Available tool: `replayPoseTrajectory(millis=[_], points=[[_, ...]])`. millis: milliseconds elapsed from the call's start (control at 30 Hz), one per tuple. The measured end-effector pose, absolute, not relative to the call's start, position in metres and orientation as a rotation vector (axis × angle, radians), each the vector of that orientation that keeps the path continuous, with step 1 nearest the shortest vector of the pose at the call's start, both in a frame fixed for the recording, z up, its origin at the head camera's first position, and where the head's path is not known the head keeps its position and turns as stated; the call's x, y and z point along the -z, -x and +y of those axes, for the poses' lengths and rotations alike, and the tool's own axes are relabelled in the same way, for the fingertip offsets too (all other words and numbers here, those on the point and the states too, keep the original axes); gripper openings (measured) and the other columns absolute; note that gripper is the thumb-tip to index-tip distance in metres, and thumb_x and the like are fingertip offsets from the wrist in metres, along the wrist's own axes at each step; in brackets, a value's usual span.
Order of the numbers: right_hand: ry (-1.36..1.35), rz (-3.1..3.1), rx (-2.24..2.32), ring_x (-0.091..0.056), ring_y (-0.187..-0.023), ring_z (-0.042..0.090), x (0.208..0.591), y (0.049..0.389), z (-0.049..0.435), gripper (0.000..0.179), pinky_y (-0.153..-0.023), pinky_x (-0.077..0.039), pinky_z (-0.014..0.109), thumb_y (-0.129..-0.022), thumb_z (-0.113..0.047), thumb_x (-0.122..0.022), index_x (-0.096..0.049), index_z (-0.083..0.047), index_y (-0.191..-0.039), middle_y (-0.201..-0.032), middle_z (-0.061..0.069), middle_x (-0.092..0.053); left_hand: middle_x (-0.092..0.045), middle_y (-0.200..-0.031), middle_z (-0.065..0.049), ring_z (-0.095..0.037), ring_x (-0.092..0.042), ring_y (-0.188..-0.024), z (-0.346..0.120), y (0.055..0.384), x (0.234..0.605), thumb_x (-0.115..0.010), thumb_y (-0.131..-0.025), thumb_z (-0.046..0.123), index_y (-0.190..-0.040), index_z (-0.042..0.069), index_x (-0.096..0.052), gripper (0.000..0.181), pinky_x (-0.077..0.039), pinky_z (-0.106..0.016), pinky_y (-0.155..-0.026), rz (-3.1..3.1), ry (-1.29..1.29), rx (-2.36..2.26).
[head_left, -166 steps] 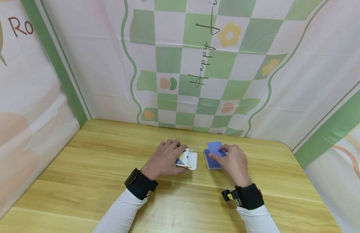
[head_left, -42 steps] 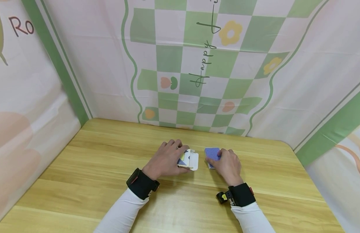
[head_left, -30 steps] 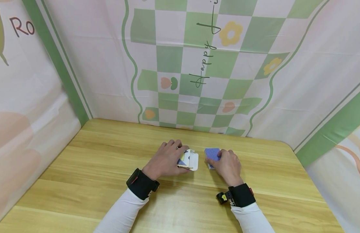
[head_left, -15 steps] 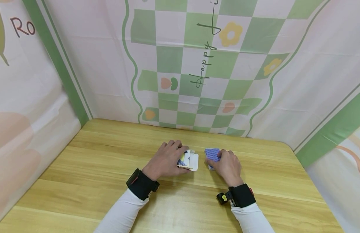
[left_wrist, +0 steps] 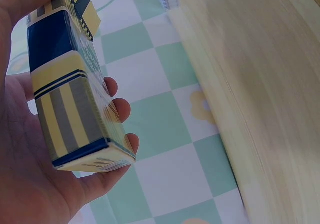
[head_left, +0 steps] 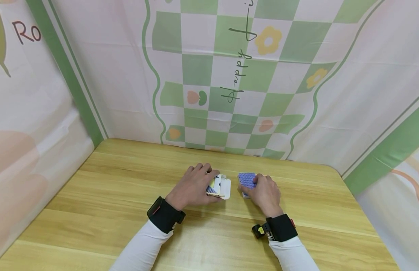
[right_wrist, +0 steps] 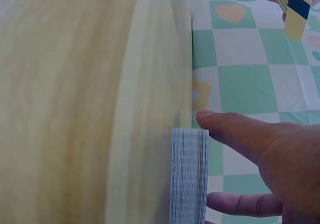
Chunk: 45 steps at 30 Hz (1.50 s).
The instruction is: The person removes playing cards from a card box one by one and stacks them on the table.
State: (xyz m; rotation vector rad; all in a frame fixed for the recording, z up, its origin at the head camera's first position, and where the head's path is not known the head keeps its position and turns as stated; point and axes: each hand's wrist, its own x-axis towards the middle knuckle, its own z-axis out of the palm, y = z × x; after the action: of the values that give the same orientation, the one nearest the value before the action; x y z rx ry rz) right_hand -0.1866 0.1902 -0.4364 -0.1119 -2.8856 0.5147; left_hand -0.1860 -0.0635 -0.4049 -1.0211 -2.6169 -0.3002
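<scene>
My left hand (head_left: 192, 186) grips a card box (left_wrist: 75, 104) patterned in yellow, navy and grey. In the head view its white flap (head_left: 225, 188) stands folded out at the right end, facing the deck. Thumb and fingertips wrap the box's sides in the left wrist view. To its right, a deck of playing cards (head_left: 247, 180) lies on the table, blue backs up. My right hand (head_left: 265, 194) rests on the deck from above. In the right wrist view the thumb and one finger (right_wrist: 245, 204), fairly straight, touch the upper face of the cards (right_wrist: 187, 179); the other fingertips are hidden.
Both hands work over a wooden table (head_left: 111, 195). Behind it hangs a cloth (head_left: 226, 75) with green checks and flowers, and more cloth closes in the left and right sides. Each wrist wears a black band (head_left: 165, 214).
Several seconds ago my right hand pinched a card slid partway off the deck; now the cards are squared and the hand sits slightly further left. Little has moved during the last second.
</scene>
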Motion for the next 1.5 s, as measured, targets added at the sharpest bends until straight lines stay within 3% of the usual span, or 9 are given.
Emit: replayPoseTrajectory(millis=[500, 967, 1267, 1500], points=[[0.108, -2.840, -0.547, -0.051, -0.075, 0.026, 0.431, 0.186, 0.192, 0.063, -0.057, -0.039, 0.034, -0.066, -0.059, -0.071, -0.063, -0.003, -0.095, -0.088, 0.013, -0.055, -0.047, -0.110, 0.001, -0.018, -0.045, -0.098, -0.064, 0.185, 0.404, -0.057, -0.070, 0.071, -0.127, 0.021, -0.051, 0.077, -0.037, -0.037, -0.079, -2.609, 1.022, 0.295], [-0.298, -2.617, -1.149, -0.054, -0.069, 0.015, 0.402, 0.175, 0.168, 0.019, -0.061, -0.043, 0.031, -0.082, -0.039, -0.066, -0.068, -0.021, -0.088, -0.080, -0.004, -0.060, -0.046, -0.110, 0.001, -0.018, -0.044, -0.098, -0.064, 0.186, 0.405, -0.061, -0.069, 0.067, -0.127, 0.021, -0.051, 0.075, -0.037, -0.038, -0.079, -2.607, 1.026, 0.323], [-0.470, -2.680, -1.506, -0.051, -0.066, 0.024, 0.383, 0.162, 0.150, 0.012, -0.056, -0.040, 0.030, -0.084, -0.022, -0.065, -0.069, -0.013, -0.091, -0.083, 0.003, -0.063, -0.046, -0.109, 0.001, -0.018, -0.043, -0.095, -0.064, 0.187, 0.405, -0.065, -0.069, 0.064, -0.125, 0.020, -0.053, 0.072, -0.037, -0.036, -0.076, -2.579, 1.035, 0.334], [-0.550, -2.659, -1.516, -0.054, -0.065, 0.022, 0.394, 0.165, 0.148, 0.011, -0.056, -0.042, 0.030, -0.081, -0.028, -0.068, -0.070, -0.019, -0.086, -0.079, 0.000, -0.063, -0.046, -0.108, 0.002, -0.017, -0.043, -0.095, -0.063, 0.187, 0.405, -0.064, -0.069, 0.064, -0.125, 0.021, -0.053, 0.071, -0.037, -0.036, -0.077, -2.576, 1.041, 0.351]])
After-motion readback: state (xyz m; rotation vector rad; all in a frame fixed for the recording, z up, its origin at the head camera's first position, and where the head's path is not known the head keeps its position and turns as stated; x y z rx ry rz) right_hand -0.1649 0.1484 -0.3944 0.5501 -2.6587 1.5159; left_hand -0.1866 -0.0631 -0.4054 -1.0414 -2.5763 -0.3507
